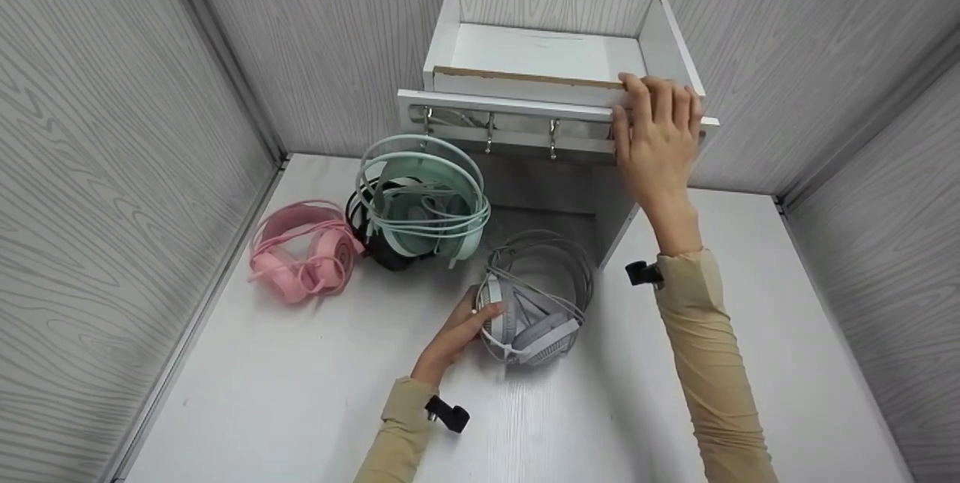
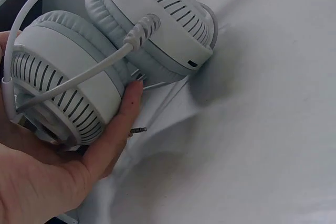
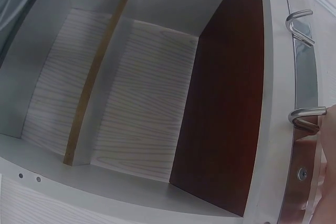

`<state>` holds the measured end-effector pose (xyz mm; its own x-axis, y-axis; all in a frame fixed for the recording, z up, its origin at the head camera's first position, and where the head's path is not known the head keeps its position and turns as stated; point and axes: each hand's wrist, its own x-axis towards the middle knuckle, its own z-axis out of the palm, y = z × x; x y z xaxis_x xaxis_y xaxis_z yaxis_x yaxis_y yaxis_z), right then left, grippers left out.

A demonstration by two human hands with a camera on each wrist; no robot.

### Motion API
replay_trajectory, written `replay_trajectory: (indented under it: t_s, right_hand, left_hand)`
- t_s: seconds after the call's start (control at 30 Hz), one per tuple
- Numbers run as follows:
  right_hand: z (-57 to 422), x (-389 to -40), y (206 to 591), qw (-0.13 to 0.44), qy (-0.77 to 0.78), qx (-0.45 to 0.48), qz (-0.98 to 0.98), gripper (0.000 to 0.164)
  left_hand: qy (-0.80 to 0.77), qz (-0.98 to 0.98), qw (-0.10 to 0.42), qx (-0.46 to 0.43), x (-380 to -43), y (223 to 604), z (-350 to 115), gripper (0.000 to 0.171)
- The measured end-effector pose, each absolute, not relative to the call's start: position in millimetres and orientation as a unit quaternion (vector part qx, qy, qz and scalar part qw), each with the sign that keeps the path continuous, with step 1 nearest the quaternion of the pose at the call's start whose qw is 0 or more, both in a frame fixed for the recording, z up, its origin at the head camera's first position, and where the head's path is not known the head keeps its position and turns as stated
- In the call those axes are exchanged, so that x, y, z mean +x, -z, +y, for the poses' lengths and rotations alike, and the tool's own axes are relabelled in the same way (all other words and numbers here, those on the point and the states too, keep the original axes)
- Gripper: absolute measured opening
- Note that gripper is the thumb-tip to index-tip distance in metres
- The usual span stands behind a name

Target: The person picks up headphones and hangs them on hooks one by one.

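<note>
My left hand (image 1: 459, 327) grips an ear cup of the white-grey headphones (image 1: 551, 340), with the thumb across its front. In the left wrist view both slatted ear cups (image 2: 58, 72) and a bare audio plug (image 2: 139, 130) show near the fingers. The headband and a wound cable lie toward the shelf. My right hand (image 1: 660, 142) holds the front board of the white shelf (image 1: 525, 102) near its right end, fingers over the top edge and thumb in front. Metal hooks (image 1: 553, 139) line that board; one (image 3: 307, 116) is beside the right hand in the right wrist view.
Mint-green headphones (image 1: 424, 168) stand at the shelf's left front, overlapping black headphones (image 1: 397, 258). Pink headphones (image 1: 300, 265) lie farther left on the white table (image 1: 247, 393). Wood-patterned panels (image 1: 112, 168) enclose the sides and back. A divider strip (image 3: 100, 66) crosses the shelf.
</note>
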<state>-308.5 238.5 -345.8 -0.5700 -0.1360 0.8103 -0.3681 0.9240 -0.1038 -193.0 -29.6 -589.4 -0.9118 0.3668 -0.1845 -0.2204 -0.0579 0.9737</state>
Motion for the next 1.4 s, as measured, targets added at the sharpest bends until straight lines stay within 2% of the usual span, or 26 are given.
replay_trajectory:
  t_s: [0.2,0.67,1.03,1.2,1.3,1.4]
  right_hand:
    - [238,-309,346,0.438,-0.136,0.145,-0.877,0.04]
    - [239,-308,344,0.436,-0.133,0.142,-0.879,0.04]
    - [239,-307,345,0.438,-0.133,0.145,-0.877,0.04]
    - [240,-307,345,0.444,-0.132,0.147,-0.874,0.04]
    - [239,-308,344,0.444,-0.132,0.148,-0.874,0.04]
    - [239,-307,344,0.442,-0.133,0.15,-0.875,0.04]
  left_hand:
    - [-0.73,0.652,0.183,0.092,-184,589,-24,0.106]
    - [-0.707,0.678,0.053,0.194,-169,578,-22,0.093]
    - [-0.717,0.664,0.037,0.211,-158,566,-30,0.097]
    - [-0.718,0.664,0.035,0.203,-152,557,-36,0.109]
    - [-0.716,0.665,0.02,0.209,-149,551,-41,0.112]
    - [-0.71,0.669,-0.005,0.22,-146,546,-45,0.107]
